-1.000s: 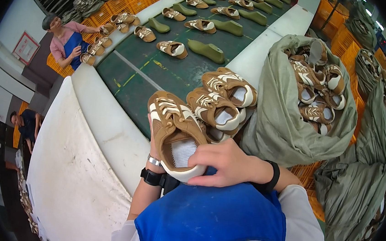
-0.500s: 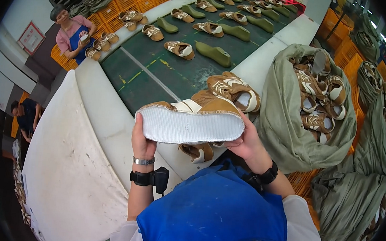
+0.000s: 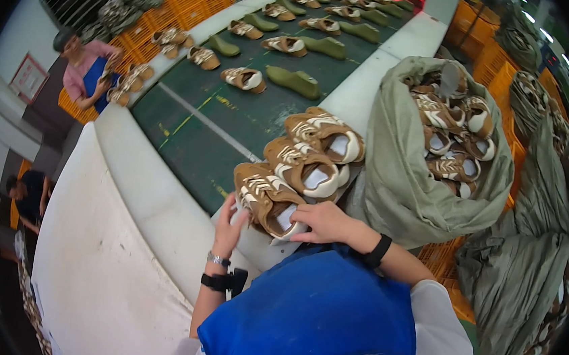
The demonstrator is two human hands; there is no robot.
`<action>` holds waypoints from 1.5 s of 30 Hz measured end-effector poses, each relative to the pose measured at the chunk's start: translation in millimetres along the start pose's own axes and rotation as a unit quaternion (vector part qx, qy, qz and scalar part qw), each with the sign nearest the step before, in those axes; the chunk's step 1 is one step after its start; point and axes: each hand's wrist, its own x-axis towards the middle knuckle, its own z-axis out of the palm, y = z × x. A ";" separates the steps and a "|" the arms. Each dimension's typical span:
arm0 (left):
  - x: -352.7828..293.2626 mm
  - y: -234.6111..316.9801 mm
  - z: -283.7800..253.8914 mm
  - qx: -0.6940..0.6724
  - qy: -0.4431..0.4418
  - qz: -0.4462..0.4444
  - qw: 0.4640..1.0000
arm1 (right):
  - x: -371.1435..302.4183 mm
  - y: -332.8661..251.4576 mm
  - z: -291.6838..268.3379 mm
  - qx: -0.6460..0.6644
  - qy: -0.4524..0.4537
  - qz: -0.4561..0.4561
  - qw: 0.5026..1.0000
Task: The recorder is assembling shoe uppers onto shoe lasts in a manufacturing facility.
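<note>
A brown sneaker (image 3: 266, 193) with cream stripes and laces sits upright at the near end of the green belt, its heel toward me. My right hand (image 3: 326, 223) holds its white heel from the right, fingers bent at the collar. On the other side, my left hand (image 3: 227, 230) is beside the sneaker with fingers raised and apart; whether a fingertip touches it I cannot tell. Just beyond stand a second sneaker (image 3: 299, 162) and a third sneaker (image 3: 322, 132), close together, with pale insoles showing.
Green shoe lasts (image 3: 293, 81) and more sneakers line the conveyor belt (image 3: 194, 126). At right a grey-green sack (image 3: 392, 180) holds several sneakers. A white-covered surface (image 3: 109, 243) lies left. Orange crates (image 3: 443, 259) stand around; a co-worker (image 3: 87, 72) is at far left.
The sneaker held up in both hands, white sole toward me, is lowered; a sneaker now sits upright between my hands. My left hand has come off it. The view has shifted slightly.
</note>
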 end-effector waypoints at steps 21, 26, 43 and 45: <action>-14.5 35.2 13.9 0.009 0.051 0.012 0.999 | -314.1 273.5 -121.5 -0.053 0.279 0.679 0.677; -9.7 54.5 19.5 0.007 0.024 0.045 0.999 | -269.0 252.4 -135.7 -0.047 0.240 0.693 0.678; -9.9 161.1 79.3 0.133 -0.052 0.307 0.941 | -126.0 73.4 -136.7 0.832 0.379 0.174 0.366; -17.5 181.8 88.8 0.150 -0.090 0.372 0.911 | -94.8 52.2 -117.2 0.856 0.324 0.193 0.353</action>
